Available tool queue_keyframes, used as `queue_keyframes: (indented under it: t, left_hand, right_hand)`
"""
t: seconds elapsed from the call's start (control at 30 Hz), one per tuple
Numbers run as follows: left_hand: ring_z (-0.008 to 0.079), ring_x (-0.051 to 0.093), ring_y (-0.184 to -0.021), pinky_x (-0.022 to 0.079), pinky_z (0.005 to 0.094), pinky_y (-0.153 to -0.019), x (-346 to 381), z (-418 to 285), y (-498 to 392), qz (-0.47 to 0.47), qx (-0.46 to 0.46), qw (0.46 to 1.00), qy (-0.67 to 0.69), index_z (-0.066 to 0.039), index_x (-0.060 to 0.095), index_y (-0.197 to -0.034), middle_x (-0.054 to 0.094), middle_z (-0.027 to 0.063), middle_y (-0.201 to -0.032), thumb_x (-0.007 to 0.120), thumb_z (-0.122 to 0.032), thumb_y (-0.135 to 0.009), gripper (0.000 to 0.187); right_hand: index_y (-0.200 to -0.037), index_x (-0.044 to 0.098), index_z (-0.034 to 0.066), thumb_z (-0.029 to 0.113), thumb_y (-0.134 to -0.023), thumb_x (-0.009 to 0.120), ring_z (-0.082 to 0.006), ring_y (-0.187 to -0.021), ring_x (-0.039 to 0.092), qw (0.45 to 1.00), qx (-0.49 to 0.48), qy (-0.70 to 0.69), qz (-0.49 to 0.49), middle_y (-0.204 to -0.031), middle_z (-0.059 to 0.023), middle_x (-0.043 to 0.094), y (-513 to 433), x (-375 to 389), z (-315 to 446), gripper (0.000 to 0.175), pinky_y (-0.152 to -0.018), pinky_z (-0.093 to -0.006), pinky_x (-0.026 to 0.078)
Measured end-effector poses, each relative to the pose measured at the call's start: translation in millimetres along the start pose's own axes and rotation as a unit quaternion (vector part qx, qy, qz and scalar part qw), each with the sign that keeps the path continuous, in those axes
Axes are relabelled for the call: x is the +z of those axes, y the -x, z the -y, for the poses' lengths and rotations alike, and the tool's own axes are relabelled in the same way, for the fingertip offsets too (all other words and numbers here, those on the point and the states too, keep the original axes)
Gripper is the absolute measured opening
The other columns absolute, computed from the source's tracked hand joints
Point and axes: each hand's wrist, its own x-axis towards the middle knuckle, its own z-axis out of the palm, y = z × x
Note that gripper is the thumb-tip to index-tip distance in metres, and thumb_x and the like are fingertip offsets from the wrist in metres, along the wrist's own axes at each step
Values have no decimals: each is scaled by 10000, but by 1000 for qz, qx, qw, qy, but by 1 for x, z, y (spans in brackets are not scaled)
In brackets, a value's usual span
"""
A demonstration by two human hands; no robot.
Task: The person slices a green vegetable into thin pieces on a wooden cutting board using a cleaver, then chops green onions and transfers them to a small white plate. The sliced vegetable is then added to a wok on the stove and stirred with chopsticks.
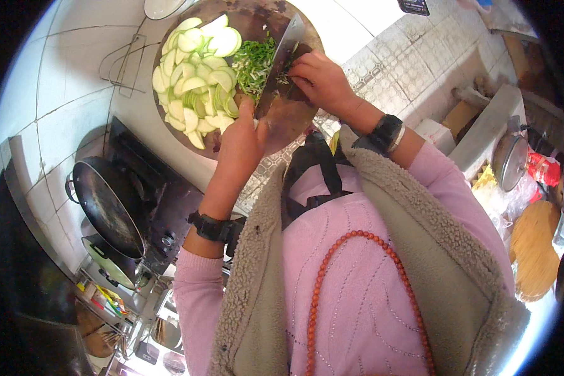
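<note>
A round wooden chopping board (286,136) lies before me. My left hand (244,136) grips a cleaver (282,58) by its handle end, the broad blade tilted and pointing away from me. My right hand (324,82) is at the right side of the blade, fingers bent close to its face; whether they hold anything is hidden. Small green bits lie around these fingertips. Left of the blade sits a heap of chopped scallions (254,68). Beside it a large pile of sliced pale green squash (192,80) covers the left part of the board.
A black wok (108,207) stands on the stove (169,225) to the left, with a lidded pan (108,261) nearer. A white bowl (162,7) is behind the board. Right are a pot lid (514,162), a red package (543,169) and a wooden board (536,251).
</note>
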Motion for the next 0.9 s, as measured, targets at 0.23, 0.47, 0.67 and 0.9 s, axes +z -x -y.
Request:
queue_keyframes:
  t: [0.23,0.47,0.67,0.9]
  left_hand:
    - [537,608,-781,465,586,-663,-11,-12,2,5,-1,1000,16,9,363,-1276,627,328,-785,596,-122,-921,444]
    - [540,600,-868,462,582,-720,-9,-25,15,-12,33,999,17,35,399,-1225,626,346,-890,579,-137,-941,378]
    - [533,604,-903,473,568,-744,21,-23,14,-23,-10,998,53,45,431,-1203,624,346,-941,578,-148,-946,353]
    - [539,608,-843,467,584,-704,15,-13,4,-83,16,995,48,23,446,-1215,627,346,-869,589,-182,-944,369]
  right_hand:
    - [-979,656,46,85,-792,734,-310,-941,614,999,20,22,-19,-1013,-108,647,3,-28,-1,207,-817,-381,522]
    - [-997,630,50,157,-777,751,-315,-940,580,997,22,71,23,-945,-101,586,6,-19,7,273,-802,-389,507]
    - [-946,623,75,144,-769,721,-288,-893,586,993,-4,117,26,-909,-86,562,9,-9,5,214,-760,-385,516]
    - [-888,627,96,111,-802,672,-272,-866,604,990,-19,136,29,-867,-70,565,0,7,2,97,-714,-380,532]
